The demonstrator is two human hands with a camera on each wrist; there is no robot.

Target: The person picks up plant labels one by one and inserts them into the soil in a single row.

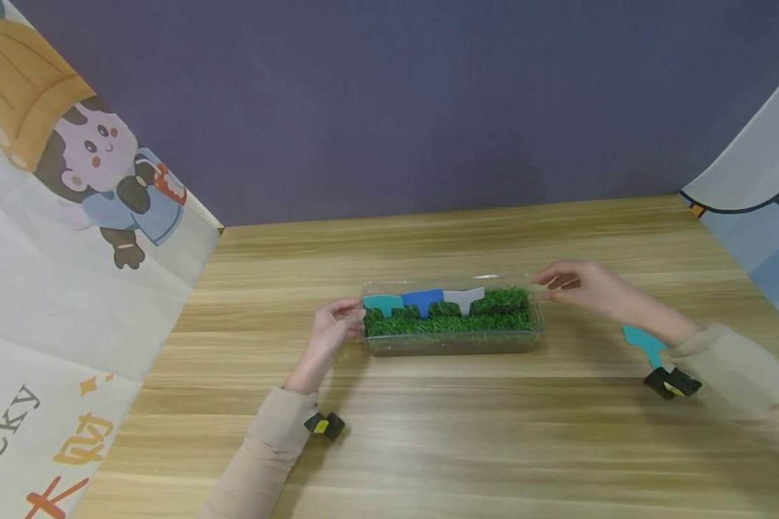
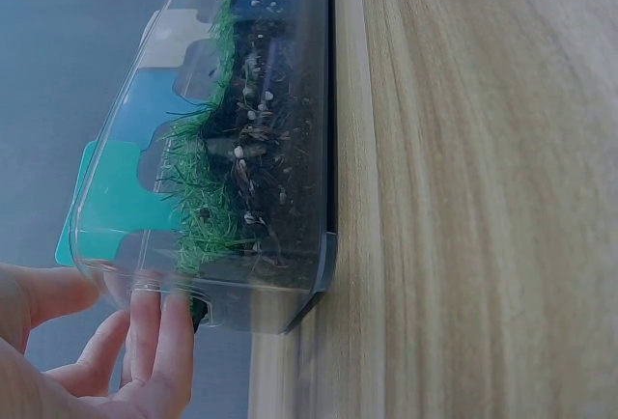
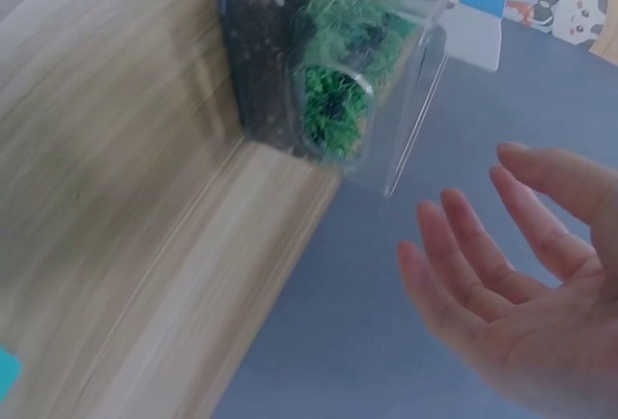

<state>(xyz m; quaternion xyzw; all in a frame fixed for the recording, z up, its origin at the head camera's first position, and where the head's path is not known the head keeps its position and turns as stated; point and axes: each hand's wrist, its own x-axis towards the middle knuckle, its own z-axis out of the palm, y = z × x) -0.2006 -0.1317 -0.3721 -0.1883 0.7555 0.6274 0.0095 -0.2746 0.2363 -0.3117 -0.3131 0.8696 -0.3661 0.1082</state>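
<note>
A long clear plastic box (image 1: 454, 344) stands on the table, with green grass (image 1: 441, 326) growing over dark soil (image 2: 290, 139). Three T-shaped plant labels stand in a row in the grass: teal (image 1: 383, 302), blue (image 1: 422, 298) and light grey (image 1: 464, 297). At the box's left end is my left hand (image 1: 331, 328), its fairly straight fingertips touching the end wall. My right hand (image 1: 584, 285) is held off the right end, fingers spread and loosely bent around nothing. In the right wrist view that end shows an oval opening (image 3: 335, 115).
Another teal label (image 1: 645, 342) is visible beneath my right forearm, partly hidden by it. The wood-grain table (image 1: 441, 447) meets a dark blue-grey wall (image 1: 428, 108) behind the box. Printed cloths hang at the left (image 1: 45, 288) and right (image 1: 759, 173).
</note>
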